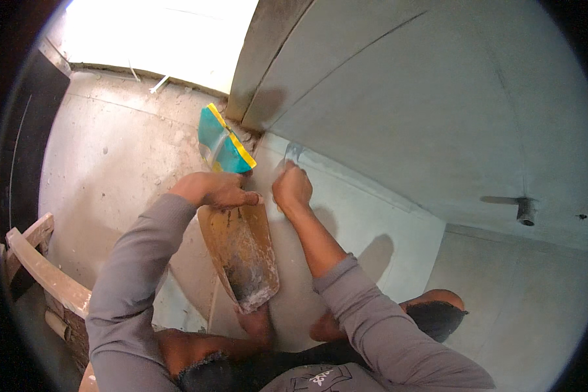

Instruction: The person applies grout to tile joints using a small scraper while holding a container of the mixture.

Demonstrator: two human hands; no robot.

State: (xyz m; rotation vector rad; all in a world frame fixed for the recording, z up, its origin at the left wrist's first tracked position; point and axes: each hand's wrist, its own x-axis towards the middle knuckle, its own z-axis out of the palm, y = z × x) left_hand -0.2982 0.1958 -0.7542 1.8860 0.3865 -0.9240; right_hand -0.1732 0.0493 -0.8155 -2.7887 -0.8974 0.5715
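Note:
My left hand (225, 191) grips the far rim of a brown, worn scoop-shaped pan (232, 243), fingers wrapped over its edge. Pale, powdery or pasty residue coats the pan's inside, thickest toward its near end. In my right hand (293, 187), closed around a handle mostly hidden by the fingers, is a putty knife (293, 153). Its flat metal blade points away from me, at the strip along the foot of the grey wall (424, 111). Just beyond my left hand stands a crumpled teal bag with yellow edges (225, 140).
A pipe stub (526, 212) juts from the wall at the right. Wooden furniture with a curved, stained rail (52, 274) stands at the left, near a dark panel (31, 144). Debris dots the dusty floor (111, 150), which ends at a bright opening at the far left.

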